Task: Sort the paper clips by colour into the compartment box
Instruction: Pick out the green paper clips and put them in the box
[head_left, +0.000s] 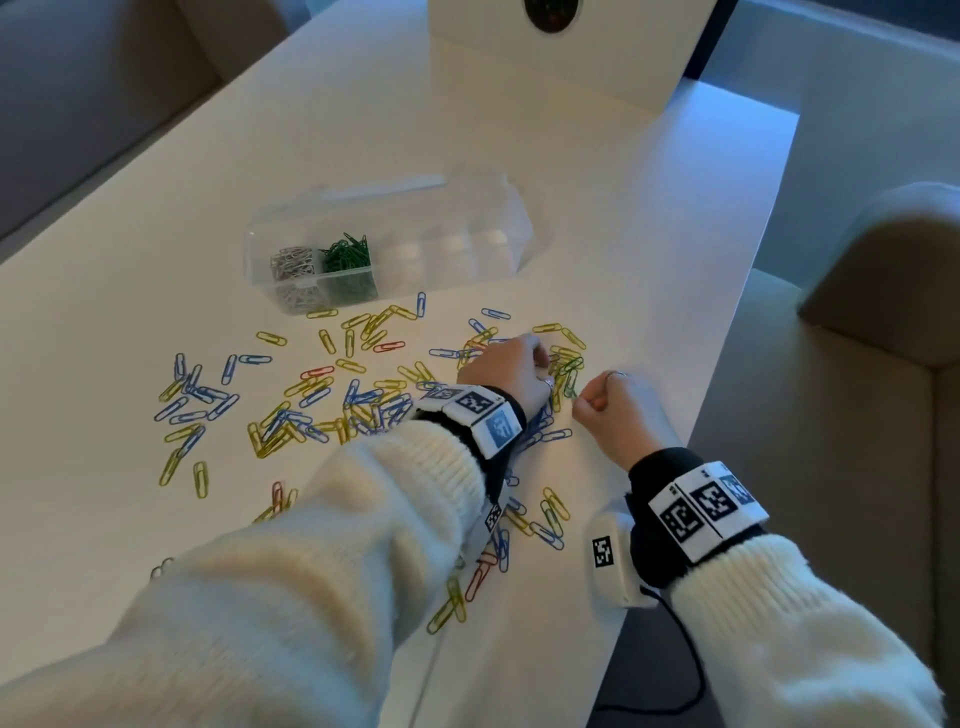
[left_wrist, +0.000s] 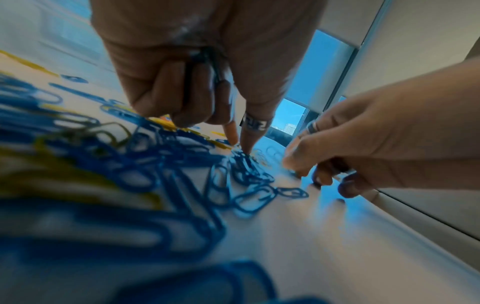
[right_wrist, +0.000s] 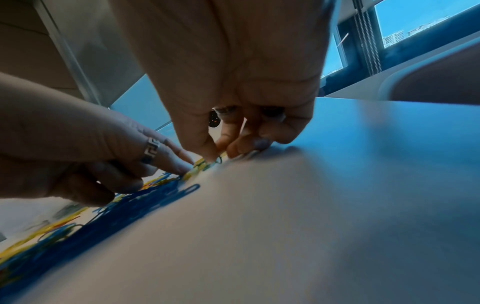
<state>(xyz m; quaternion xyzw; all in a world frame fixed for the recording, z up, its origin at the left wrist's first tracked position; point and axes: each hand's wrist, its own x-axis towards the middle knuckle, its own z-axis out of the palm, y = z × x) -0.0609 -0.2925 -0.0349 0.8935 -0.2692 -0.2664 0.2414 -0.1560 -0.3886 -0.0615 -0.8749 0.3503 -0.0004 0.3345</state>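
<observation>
Head view shows the right hand (head_left: 613, 410) curled, pinching a green paper clip (head_left: 570, 387) at the table (head_left: 649, 249) surface. The left hand (head_left: 506, 371), fingers bent with dark clips tucked inside, fingertips (left_wrist: 248, 144) on the scattered paper clips (head_left: 311, 395). The clear compartment box (head_left: 395, 244) beyond holds white and green clips. No legible writing.

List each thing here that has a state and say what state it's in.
Box: lid open, two compartments filled, the rest look empty.
White clips: sorted, in the end compartment.
Green clips: sorted, in the next compartment.
Loose clips: unsorted, scattered on the table.
Left hand: fingers curled, fingertips down in the clips.
Right hand: pinching a green clip.
</observation>
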